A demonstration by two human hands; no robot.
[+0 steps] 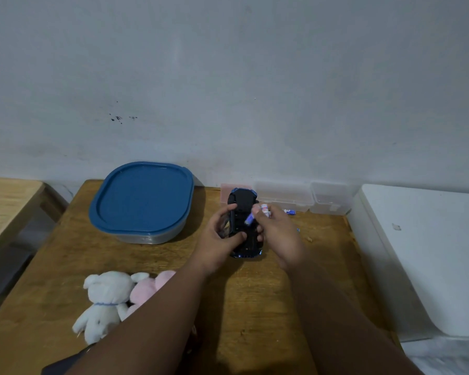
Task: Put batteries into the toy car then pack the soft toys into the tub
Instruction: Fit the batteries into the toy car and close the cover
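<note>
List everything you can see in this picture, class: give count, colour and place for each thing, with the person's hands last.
toy car: one, black underside up, blue edges, above the table's middle
batteries: a few, purple and white, in the right hand
loose battery: one, purple, by the clear boxes
tub: one, clear, blue lid on, back left
soft toys: two, white and pink, front left, touching
clear boxes: two, against the wall
pink box: one, behind the car
table: one, brown wood
left hand: grips the car
right hand: fingers pinch batteries
</note>
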